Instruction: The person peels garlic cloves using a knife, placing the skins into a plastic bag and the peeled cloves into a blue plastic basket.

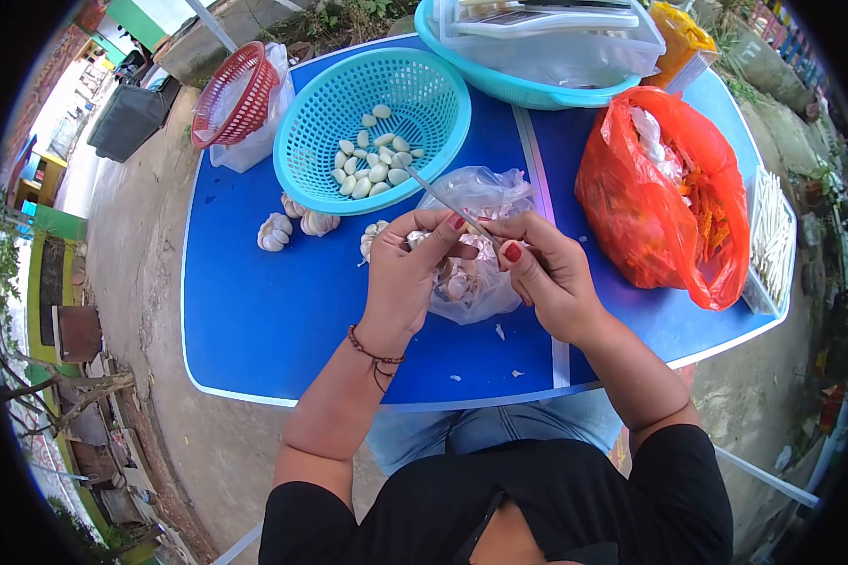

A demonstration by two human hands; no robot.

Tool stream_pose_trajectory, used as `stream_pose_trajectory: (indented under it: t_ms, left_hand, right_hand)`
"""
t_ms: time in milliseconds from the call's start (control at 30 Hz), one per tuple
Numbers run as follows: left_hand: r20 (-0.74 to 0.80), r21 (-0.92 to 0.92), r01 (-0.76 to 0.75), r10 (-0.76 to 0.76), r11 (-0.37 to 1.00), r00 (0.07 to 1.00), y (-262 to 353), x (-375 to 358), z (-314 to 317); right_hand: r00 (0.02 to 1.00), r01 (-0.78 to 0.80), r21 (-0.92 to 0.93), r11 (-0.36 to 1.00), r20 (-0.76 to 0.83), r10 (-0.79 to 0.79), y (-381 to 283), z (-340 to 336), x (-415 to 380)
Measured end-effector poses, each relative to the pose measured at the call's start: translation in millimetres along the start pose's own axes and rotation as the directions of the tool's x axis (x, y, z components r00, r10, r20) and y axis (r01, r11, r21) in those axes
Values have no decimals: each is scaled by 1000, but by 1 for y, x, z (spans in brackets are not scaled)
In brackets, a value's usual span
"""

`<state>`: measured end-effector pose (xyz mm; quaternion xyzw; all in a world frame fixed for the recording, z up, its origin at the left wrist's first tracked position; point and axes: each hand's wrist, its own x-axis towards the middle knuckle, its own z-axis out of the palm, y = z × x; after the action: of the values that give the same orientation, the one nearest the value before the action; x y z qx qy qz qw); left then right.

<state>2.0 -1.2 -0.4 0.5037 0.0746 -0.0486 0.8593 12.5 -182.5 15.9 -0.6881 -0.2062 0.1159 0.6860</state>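
Note:
My right hand grips a small knife, its thin blade pointing up and left. My left hand is closed close beside it, thumb near the blade; something pale like a garlic clove shows between its fingers, partly hidden. Beneath both hands lies a clear plastic bag with garlic skins in it. Peeled cloves sit in the turquoise basket just beyond. Several whole garlic bulbs rest on the blue table, left of my left hand.
A red plastic bag with orange-red contents stands at the right, beside a box of white sticks. Behind are a turquoise basin with plastic containers and a yellow packet. A red basket stands at the far left corner.

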Motion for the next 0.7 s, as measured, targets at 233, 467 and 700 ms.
stream_pose_trajectory:
  t_ms: [233,467,700]
  left_hand:
    - [77,-80,44,-38,996,996,-3,4,-5]
    - [165,-86,138,-122,987,979,5,2,-4]
    - [161,-266,143,-102,953,982,3,2,-3]
  right_hand:
    - [999,-10,60,998,44,7,2,-4,0]
    - [998,4,180,984,-56,6,3,-6,1]
    - [990,105,-111,988,-81,-115,8,-8,1]
